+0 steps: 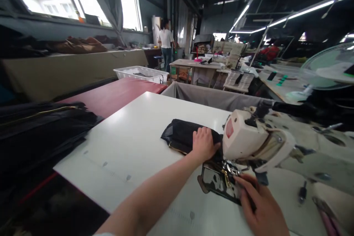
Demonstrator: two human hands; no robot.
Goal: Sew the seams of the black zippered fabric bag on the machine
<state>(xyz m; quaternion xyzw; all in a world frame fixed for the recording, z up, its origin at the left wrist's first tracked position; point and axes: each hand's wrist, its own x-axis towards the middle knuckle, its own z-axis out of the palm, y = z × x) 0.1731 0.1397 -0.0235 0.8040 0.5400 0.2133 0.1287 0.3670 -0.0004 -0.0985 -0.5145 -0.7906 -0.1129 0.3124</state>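
Observation:
A black fabric piece with a gold zipper along its near edge lies on the white table, running toward the sewing machine. My left hand grips it from above, fingers bent over the cloth, just left of the machine head. Below the presser foot a dark-edged panel with black and white patches lies flat, with a brown tab at its left corner. A gold zipper pull rests on it. My right hand holds this panel's right side, its fingertips close to the presser foot.
Dark fabric with a gold zipper is heaped at the left. Beyond the white table are a red surface, a white plastic basket and a grey cloth-lined bin. A fan stands right. A person stands far back.

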